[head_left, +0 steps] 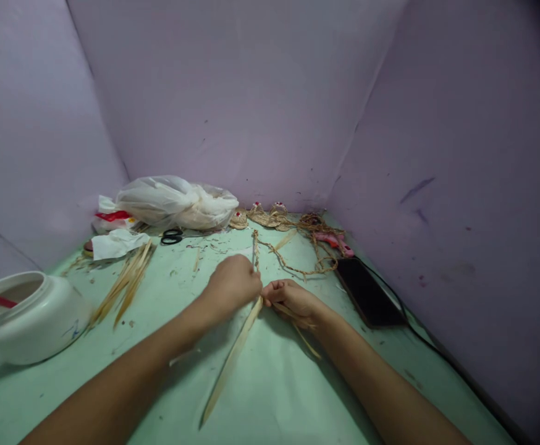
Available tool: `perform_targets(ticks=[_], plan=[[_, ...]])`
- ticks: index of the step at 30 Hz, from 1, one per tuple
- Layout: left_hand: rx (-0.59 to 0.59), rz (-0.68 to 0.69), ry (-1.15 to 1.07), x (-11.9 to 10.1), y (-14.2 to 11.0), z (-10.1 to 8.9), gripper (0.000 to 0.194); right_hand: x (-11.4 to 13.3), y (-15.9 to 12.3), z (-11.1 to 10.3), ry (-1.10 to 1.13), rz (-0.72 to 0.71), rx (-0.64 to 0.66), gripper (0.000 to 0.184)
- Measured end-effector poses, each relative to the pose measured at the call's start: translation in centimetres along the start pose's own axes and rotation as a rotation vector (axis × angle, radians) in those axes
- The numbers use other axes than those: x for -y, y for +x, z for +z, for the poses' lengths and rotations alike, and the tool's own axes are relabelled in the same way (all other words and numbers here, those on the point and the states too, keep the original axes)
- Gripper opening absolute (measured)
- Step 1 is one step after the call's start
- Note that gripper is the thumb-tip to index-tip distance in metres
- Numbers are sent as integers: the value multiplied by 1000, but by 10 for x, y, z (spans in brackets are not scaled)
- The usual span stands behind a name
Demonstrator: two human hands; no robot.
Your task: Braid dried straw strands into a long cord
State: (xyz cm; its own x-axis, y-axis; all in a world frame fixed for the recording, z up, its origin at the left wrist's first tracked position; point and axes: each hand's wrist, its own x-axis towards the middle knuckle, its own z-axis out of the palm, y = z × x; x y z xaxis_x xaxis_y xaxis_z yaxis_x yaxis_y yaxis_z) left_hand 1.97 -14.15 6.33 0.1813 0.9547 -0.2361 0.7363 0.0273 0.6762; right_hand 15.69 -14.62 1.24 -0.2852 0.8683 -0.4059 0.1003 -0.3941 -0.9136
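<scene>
Near the middle of the table, my left hand [234, 279] is closed on a braid of straw-coloured fibre [256, 247], whose finished end runs away from me across the table. Close beside it, my right hand [293, 298] pinches loose strands of the same braid, and some strand ends [307, 343] stick out below its palm. One wide, flat strip of dried leaf [233, 364] hangs from between the hands toward me. A thin braided cord [293, 269] curves over the table beyond my right hand. My left fingertips are partly hidden.
At left stand a white pot [42, 321] and a bundle of dried strips [128, 278]. Toward the back lie black-handled scissors [172, 236], a plastic bag [172, 201], woven pieces with red beads [261, 216] and a pink tool [335, 241]. A phone [369, 293] with a cable lies right.
</scene>
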Motion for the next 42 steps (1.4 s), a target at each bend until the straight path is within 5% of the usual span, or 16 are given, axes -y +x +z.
perform_targets(ticks=[3, 7, 9, 18, 23, 31, 37, 42], plan=[[178, -155, -219, 12, 20, -7, 17, 0, 0, -1, -33, -18, 12, 5], [548, -257, -559, 22, 29, 7, 12, 0, 1, 0, 23, -40, 31, 6], [607, -276, -583, 23, 29, 13, 9, -1, 3, 0, 55, -78, 40, 6], [308, -176, -138, 13, 19, 17, 12, -2, 3, -6, -546, -277, -101, 6], [190, -77, -112, 16, 22, 26, 8, 7, -12, 0, -982, -358, -285, 13], [197, -231, -263, 10, 12, 29, 17, 14, -28, 16, -1146, -238, -327, 17], [233, -110, -432, 23, 10, 30, 13, 7, -40, 39, -1225, -274, -299, 22], [289, -47, -583, 35, 12, 28, 15, 9, -34, 17, -976, -261, -125, 15]])
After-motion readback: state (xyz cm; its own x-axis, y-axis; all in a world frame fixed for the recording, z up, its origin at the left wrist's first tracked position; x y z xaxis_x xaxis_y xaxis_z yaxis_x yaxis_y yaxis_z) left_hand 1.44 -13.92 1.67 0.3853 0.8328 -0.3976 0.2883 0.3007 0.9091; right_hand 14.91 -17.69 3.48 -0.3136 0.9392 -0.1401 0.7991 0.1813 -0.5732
